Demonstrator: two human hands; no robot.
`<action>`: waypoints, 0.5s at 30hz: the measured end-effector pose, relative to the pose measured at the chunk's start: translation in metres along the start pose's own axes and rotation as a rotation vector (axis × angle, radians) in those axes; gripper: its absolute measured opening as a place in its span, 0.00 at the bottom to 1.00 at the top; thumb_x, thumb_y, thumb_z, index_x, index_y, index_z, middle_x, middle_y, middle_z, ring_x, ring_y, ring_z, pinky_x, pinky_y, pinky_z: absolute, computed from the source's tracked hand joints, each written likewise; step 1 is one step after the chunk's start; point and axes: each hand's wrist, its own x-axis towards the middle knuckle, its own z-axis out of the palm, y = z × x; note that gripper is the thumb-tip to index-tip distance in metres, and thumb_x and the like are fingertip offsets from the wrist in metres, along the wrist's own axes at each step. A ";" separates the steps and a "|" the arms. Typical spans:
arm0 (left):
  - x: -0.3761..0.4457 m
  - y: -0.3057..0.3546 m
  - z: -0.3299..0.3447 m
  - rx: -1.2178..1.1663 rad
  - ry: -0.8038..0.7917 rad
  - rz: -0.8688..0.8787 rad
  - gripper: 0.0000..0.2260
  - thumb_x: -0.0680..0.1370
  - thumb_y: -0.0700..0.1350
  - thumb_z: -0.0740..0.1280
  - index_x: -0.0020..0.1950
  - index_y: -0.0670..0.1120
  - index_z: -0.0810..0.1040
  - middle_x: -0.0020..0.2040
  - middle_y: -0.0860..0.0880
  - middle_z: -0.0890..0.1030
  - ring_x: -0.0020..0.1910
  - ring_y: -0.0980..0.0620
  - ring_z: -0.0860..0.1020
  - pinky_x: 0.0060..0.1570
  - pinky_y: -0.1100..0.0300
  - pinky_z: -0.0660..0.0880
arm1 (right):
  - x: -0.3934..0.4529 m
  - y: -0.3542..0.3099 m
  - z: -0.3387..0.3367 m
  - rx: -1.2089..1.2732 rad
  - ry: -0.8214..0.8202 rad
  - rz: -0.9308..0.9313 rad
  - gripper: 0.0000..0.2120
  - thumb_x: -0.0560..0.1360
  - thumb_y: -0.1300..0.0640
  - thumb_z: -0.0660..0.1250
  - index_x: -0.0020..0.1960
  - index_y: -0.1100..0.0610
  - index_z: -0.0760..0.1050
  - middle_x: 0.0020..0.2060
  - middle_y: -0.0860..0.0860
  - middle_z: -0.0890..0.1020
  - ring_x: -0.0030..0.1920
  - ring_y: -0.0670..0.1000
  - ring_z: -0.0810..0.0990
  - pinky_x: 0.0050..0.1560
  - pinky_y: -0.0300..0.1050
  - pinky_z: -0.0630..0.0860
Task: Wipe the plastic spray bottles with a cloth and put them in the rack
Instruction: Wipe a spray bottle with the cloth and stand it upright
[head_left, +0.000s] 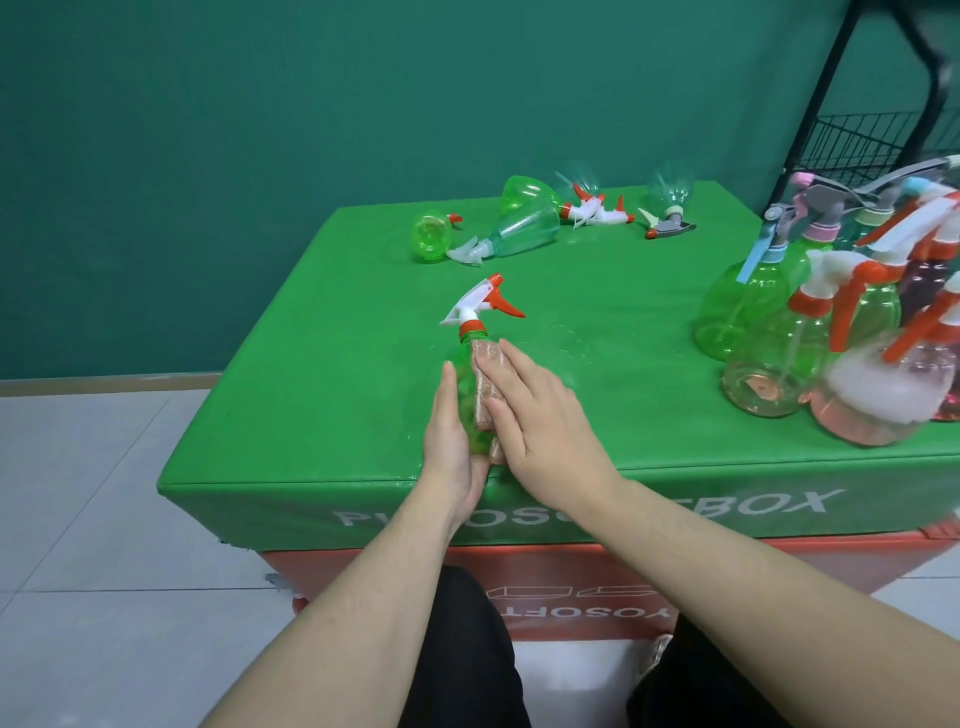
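Green spray bottle (467, 384) lying between both hands, cloth (488, 387) under right fingers (506, 371)

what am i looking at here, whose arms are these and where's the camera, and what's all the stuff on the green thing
There is no machine here. The camera is worn on a person's head and looks forward and down, so the two bare arms at the bottom are that person's own.

The left hand holds a green spray bottle with a white and orange trigger top, lying on a green padded box. The right hand lies flat with straight fingers, pressing a pinkish cloth onto the bottle to wipe it.

At the far end lie several more spray bottles on their sides. At the right stands a crowded group of upright bottles. Behind them, at the top right, is a black wire rack, where the bottles are meant to go.
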 end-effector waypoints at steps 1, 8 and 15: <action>0.000 0.001 0.001 0.005 0.002 0.005 0.36 0.74 0.67 0.69 0.72 0.43 0.74 0.62 0.42 0.83 0.59 0.45 0.83 0.48 0.53 0.83 | -0.004 0.001 0.002 -0.011 0.004 -0.014 0.25 0.84 0.46 0.50 0.79 0.50 0.65 0.78 0.53 0.65 0.75 0.56 0.67 0.73 0.55 0.66; 0.006 -0.001 -0.006 -0.049 -0.119 0.058 0.47 0.67 0.66 0.78 0.76 0.39 0.69 0.69 0.37 0.78 0.69 0.40 0.77 0.73 0.44 0.69 | -0.020 0.005 0.007 0.041 0.061 -0.145 0.22 0.84 0.54 0.57 0.77 0.53 0.69 0.79 0.53 0.65 0.80 0.59 0.58 0.79 0.58 0.58; -0.002 0.008 0.001 0.018 -0.155 0.008 0.24 0.84 0.57 0.58 0.71 0.43 0.76 0.67 0.43 0.81 0.67 0.48 0.79 0.63 0.55 0.78 | -0.002 -0.013 -0.004 0.075 0.107 -0.086 0.24 0.82 0.51 0.57 0.77 0.52 0.68 0.79 0.52 0.64 0.81 0.55 0.55 0.81 0.54 0.51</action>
